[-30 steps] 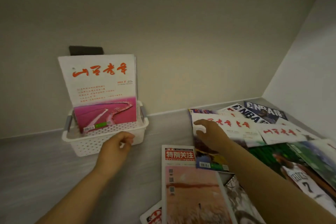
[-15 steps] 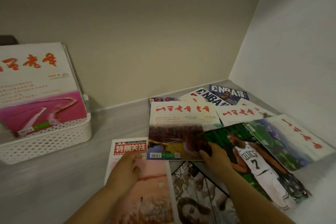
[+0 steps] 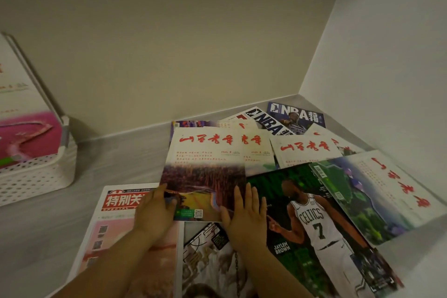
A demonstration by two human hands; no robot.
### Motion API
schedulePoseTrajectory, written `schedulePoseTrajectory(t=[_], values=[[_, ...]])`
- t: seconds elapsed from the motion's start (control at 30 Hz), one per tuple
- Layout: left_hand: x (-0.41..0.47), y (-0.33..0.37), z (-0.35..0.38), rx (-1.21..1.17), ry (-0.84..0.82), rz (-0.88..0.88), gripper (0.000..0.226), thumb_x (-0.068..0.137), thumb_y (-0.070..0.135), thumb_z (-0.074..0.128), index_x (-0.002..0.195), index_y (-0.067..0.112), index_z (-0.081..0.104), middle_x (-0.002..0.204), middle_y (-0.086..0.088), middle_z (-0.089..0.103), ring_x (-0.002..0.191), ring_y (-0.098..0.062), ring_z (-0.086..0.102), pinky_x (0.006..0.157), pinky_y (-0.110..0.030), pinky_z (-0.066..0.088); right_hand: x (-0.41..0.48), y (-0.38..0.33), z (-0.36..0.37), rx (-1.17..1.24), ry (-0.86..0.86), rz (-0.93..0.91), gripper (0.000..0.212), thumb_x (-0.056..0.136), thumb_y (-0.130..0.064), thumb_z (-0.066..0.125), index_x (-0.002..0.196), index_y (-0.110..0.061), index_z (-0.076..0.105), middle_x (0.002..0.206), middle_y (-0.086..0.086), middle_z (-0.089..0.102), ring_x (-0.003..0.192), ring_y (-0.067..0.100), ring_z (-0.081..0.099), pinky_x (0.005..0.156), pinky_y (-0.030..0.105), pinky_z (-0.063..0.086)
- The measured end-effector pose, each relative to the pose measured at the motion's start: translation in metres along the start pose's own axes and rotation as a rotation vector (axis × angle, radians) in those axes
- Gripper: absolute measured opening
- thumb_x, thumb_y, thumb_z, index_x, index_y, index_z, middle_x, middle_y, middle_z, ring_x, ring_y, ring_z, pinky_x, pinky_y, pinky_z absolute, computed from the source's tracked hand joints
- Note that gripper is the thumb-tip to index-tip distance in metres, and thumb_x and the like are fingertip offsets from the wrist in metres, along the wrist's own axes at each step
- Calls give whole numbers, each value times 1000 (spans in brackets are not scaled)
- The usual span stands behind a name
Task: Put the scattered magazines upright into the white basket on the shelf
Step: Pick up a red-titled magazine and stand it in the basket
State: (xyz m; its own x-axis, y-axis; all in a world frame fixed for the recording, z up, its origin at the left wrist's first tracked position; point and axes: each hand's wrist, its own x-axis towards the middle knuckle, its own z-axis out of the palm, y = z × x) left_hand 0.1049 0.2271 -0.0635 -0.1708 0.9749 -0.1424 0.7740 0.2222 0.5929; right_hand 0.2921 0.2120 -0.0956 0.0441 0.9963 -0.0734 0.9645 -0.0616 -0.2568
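Here's the left grip (image 3: 154, 213), curled round the lower left corner of the red-titled magazine (image 3: 208, 172) and pinching it. The right grip (image 3: 244, 218) lies wide and flat, fingers straight along that magazine's lower right edge and across the Celtics cover (image 3: 309, 213); whether its thumb is tucked under, I cannot tell. The magazine lies on top of the scattered pile on the shelf (image 3: 121, 152), well apart from the white basket (image 3: 36, 176) at far left, where a pink-covered issue (image 3: 26, 133) stands upright. Now the danger: with only one corner truly pinched, the thin cover could sag and fold on the lift. It overlaps its neighbours too, so a drag could pull one along. And at the basket, a floppy edge could catch the rim.
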Motion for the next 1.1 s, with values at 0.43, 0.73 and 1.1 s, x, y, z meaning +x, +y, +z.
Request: schedulePoseTrajectory(t=[0.43, 0.73, 1.1], values=[[-2, 11, -18, -288, 136, -27, 26, 92, 9, 37, 117, 7, 46, 103, -26, 62, 70, -23, 49, 57, -27, 35, 0, 1, -3, 53, 8, 10, 68, 90, -52, 25, 144, -16, 4, 156, 6, 1, 143, 21, -7, 116, 38, -10], [-47, 1, -79, -424, 356, 259, 25, 91, 7, 40, 114, 12, 50, 85, -1, 55, 67, -5, 48, 58, -15, 36, 8, -54, -69, 1191, 35, 212, 50, 93, -23, 42, 139, -14, 26, 143, 16, 35, 129, 33, 36, 105, 43, 33], [-49, -98, -179, -242, 566, 280, 34, 91, 13, 42, 124, 12, 46, 100, -20, 68, 81, -38, 63, 58, -28, 36, 1, -198, -97, 1072, 122, 48, 22, 89, -2, 43, 109, -5, 53, 118, 20, 57, 94, 25, 50, 79, 29, 40]])
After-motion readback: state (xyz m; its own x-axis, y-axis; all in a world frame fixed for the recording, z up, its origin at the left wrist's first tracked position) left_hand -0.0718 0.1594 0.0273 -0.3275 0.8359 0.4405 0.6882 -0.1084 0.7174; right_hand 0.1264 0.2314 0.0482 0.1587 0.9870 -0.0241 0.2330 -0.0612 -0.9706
